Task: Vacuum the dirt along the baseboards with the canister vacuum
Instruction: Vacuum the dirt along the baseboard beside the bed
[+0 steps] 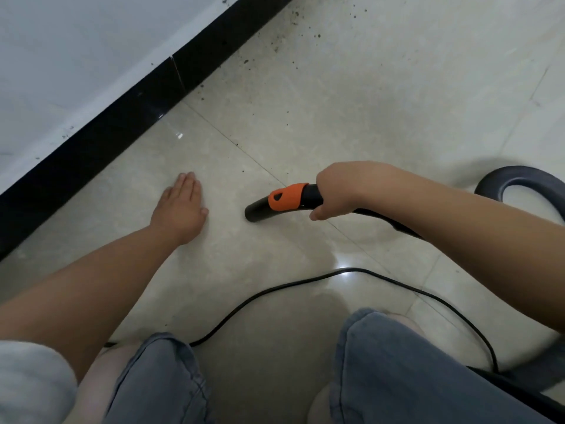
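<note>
My right hand (339,191) grips the black vacuum hose handle (282,201), which has an orange collar; its open end points left, just above the cream tile floor. The hose (504,182) loops away at the right edge. My left hand (180,206) lies flat on the floor with straight fingers, left of the nozzle. The black baseboard (128,114) runs diagonally from lower left to top centre under a white wall. Dark dirt specks (287,35) lie scattered along the baseboard in the upper middle. The canister itself is out of view.
A thin black power cord (305,283) curves across the floor in front of my knees. My knees in grey-blue trousers (397,362) fill the bottom of the view. A tile joint (241,148) runs diagonally between my hands.
</note>
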